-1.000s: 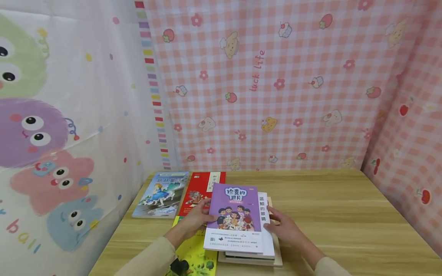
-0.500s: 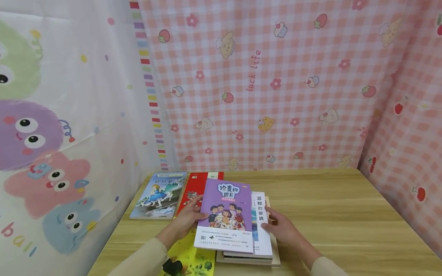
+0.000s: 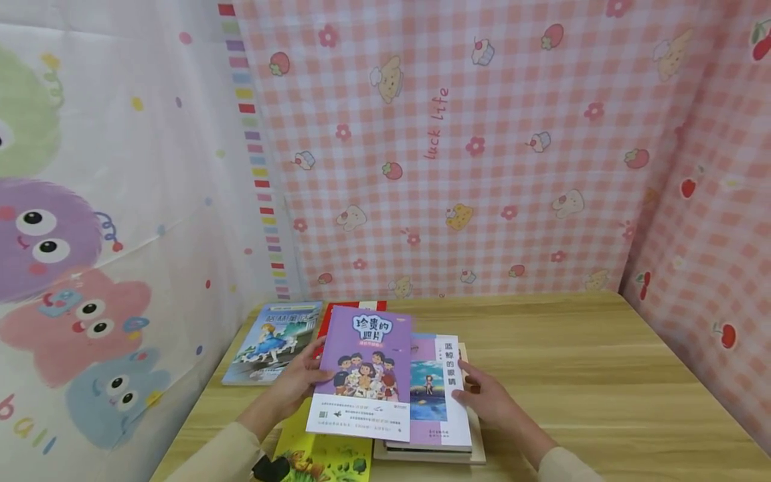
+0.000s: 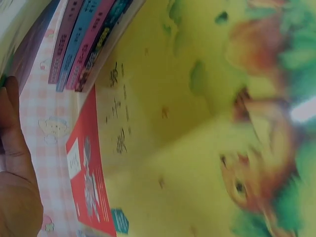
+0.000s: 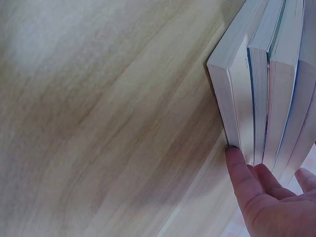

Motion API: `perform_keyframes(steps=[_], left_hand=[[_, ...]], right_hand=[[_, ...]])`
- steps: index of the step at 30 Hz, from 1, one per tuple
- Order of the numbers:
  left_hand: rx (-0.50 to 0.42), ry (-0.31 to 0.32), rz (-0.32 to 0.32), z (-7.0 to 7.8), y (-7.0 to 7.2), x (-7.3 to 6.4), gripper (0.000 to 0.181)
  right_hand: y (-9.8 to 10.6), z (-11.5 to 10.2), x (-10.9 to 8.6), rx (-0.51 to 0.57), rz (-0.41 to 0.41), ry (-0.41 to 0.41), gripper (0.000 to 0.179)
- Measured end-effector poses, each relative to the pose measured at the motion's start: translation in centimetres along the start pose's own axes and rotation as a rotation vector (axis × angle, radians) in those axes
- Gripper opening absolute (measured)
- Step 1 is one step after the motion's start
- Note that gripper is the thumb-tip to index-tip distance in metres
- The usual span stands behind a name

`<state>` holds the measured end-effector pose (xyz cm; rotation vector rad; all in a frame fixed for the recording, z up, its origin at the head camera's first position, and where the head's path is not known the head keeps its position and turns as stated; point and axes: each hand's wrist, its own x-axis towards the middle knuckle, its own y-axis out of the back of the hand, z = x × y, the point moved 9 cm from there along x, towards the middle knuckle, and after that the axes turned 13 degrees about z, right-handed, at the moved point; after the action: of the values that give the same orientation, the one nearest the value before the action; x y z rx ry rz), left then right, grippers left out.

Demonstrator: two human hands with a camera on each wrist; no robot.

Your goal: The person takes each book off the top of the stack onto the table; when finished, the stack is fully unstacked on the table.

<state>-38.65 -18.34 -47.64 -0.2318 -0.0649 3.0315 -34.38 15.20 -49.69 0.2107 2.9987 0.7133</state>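
Note:
My left hand (image 3: 288,389) grips a purple picture-covered book (image 3: 364,375) at its left edge, with the thumb on the cover. The purple book overlaps the left part of a stack, whose top book (image 3: 448,415) has a white strip down its right side and a blue sea picture. Against the stack's right side rests my right hand (image 3: 494,402), thumb at the top book's edge. In the right wrist view its fingertips touch the page edges of the stacked books (image 5: 261,74). Several spines (image 4: 81,49) of the stack show in the left wrist view.
Left of the stack lies a yellow book (image 3: 337,448), partly under my left arm. A red book (image 3: 376,306) behind it is mostly hidden. A blue book (image 3: 274,341) lies at the table's back left. Printed cloth (image 3: 458,167) hangs behind the wooden table (image 3: 560,375).
The purple book has slid left in my left hand, uncovering more of the top book's picture. My right hand stays at the stack's side. The head view has shifted slightly.

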Motion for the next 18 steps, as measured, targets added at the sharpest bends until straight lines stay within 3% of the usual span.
perform_keyframes(steps=[9,18], left_hand=[[0.033,0.007,-0.04,0.1,3.6,-1.6,0.085],[0.06,0.101,-0.082,-0.9,8.8,-4.6,0.088]], right_hand=[[-0.1,0.1,0.1,-0.022,-0.001,-0.008,0.067],[0.1,0.1,0.0,-0.036,-0.003,-0.011,0.066]])
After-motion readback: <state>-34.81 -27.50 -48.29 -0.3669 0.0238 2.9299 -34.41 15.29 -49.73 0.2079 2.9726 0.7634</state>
